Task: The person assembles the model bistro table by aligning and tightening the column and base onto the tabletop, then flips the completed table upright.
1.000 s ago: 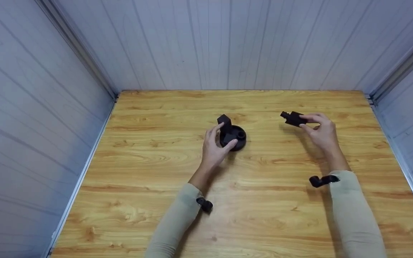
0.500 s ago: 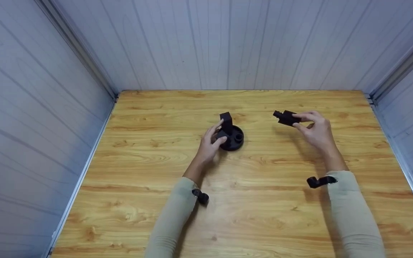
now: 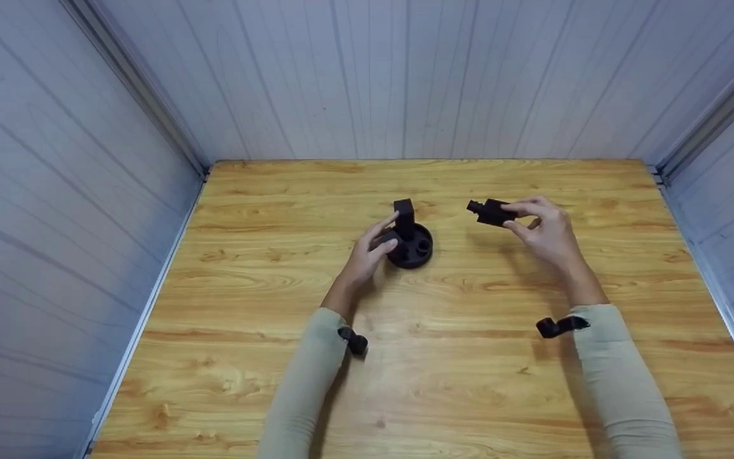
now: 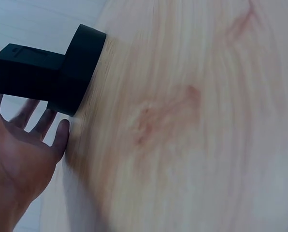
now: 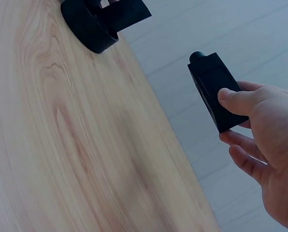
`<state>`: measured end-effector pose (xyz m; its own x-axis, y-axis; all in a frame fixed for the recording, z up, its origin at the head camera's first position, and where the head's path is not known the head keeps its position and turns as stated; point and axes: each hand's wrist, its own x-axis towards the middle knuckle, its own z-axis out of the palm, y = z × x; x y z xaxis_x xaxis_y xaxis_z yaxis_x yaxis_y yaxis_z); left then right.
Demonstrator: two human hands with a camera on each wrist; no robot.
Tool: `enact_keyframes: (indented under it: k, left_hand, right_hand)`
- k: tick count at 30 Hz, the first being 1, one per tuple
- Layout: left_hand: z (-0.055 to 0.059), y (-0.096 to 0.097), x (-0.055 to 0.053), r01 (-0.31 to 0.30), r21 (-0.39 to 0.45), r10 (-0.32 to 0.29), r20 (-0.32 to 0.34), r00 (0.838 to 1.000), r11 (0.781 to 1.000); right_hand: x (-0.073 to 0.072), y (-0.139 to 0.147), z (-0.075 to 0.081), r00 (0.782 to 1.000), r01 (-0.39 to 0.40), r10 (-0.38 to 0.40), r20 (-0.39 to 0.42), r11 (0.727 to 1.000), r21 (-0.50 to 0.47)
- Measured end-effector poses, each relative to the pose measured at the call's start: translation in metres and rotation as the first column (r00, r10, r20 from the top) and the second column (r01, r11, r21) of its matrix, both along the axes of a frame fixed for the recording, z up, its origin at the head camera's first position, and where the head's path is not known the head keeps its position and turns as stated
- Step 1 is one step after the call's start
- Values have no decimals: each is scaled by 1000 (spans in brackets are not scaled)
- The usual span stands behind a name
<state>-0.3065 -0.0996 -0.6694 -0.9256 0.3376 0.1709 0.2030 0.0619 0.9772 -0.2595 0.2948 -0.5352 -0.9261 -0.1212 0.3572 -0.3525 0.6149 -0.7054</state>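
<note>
A round black base [image 3: 419, 260] stands on the table with a socket ring [image 3: 424, 246] at its right. An upright black block [image 3: 404, 217] rises from its back. My left hand [image 3: 360, 255] pinches a second black block [image 3: 387, 241] on the base's left side, between thumb and fingers. In the left wrist view, a black block [image 4: 25, 72] projects from the base [image 4: 82, 70] beside this hand. My right hand [image 3: 548, 233] holds a loose black block [image 3: 494, 212] above the table, its narrower round stub pointing left. The right wrist view shows the thumb on this block's [image 5: 216, 92] face.
The wood-grain table [image 3: 278, 287] ends at a pale panelled wall [image 3: 367, 83] behind. More panels rise on the left and right. A small black camera is strapped to each sleeve [image 3: 615, 357].
My right hand has moved left with its block, closer to the base. My left hand has shifted slightly left, its thumb coming off the base's front onto the left block.
</note>
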Motion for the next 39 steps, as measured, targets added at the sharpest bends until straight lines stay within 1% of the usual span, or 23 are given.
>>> enact_keyframes:
  k: [1, 2, 4, 5, 8, 9, 11, 12, 13, 16, 20, 22, 26, 29, 32, 34, 36, 37, 38, 39]
  left_hand:
    - [0, 0, -1, 6, 1, -6, 3, 1000, 1000]
    - [6, 1, 3, 7, -9, -7, 1, 1000, 1000]
    - [13, 1, 5, 9, -8, -9, 3, 1000, 1000]
    - [12, 1, 5, 11, -7, -11, -16, 1000, 1000]
    - [31, 2, 13, 22, -38, -24, -46, 999, 999]
    - [30, 1, 11, 28, -30, -29, -52, 998, 999]
    - [41, 1, 17, 41, -40, -44, -60, 997, 998]
    - [52, 1, 23, 48, -37, -50, -54, 997, 998]
    - [54, 1, 23, 52, -31, -54, -52, 997, 998]
    - [67, 1, 29, 67, -18, -68, -34, 997, 998]
    - [74, 2, 33, 51, -30, -51, 7, 999, 998]
    - [77, 2, 34, 44, -38, -43, 25, 999, 998]
    - [74, 1, 34, 18, -37, -17, 25, 1000, 999]
    - [72, -1, 32, 28, -9, -27, 28, 999, 1000]
    - [66, -1, 28, 37, -4, -37, 29, 999, 999]
    - [61, -1, 24, 35, -8, -34, 34, 999, 999]
    - [53, -1, 19, 20, -16, -20, 29, 999, 1000]
    - [55, 0, 20, 26, -8, -26, 33, 999, 1000]
    - [53, 0, 19, 20, -10, -20, 27, 999, 1000]
    - [56, 0, 20, 25, 0, -25, 30, 999, 1000]
  right_hand:
    - [0, -2, 1, 1000, -8, 8, -4, 1000, 4]
    - [0, -4, 2, 1000, -15, 15, -9, 1000, 9]
    - [0, -9, 3, 999, -26, 26, -23, 1000, 16]
    - [0, -12, 4, 999, -30, 30, -24, 999, 19]
    - [2, -19, 7, 999, -44, 44, -28, 999, 23]
    - [2, -21, 8, 998, -49, 50, -26, 999, 24]
    - [3, -25, 10, 998, -63, 64, -26, 998, 29]
    - [4, -27, 10, 997, -70, 71, -26, 997, 31]
    - [4, -29, 10, 997, -76, 76, -25, 997, 34]
    - [6, -34, 12, 995, -97, 97, -19, 995, 37]
    - [7, -43, 12, 992, -126, 126, -12, 992, 14]
    - [7, -47, 13, 990, -138, 137, -19, 990, -16]
    - [6, -57, 13, 985, -165, 160, -63, 983, -82]
    - [5, -65, 13, 978, -192, 179, -106, 973, -127]
    - [4, -73, 12, 973, -211, 191, -128, 962, -171]
    - [4, -78, 12, 972, -220, 197, -127, 953, -206]
    - [3, -82, 12, 972, -224, 201, -119, 948, -226]
    - [3, -84, 12, 972, -226, 204, -114, 946, -234]
    - [3, -87, 13, 972, -227, 206, -111, 944, -240]
    - [3, -88, 13, 972, -228, 207, -107, 942, -246]
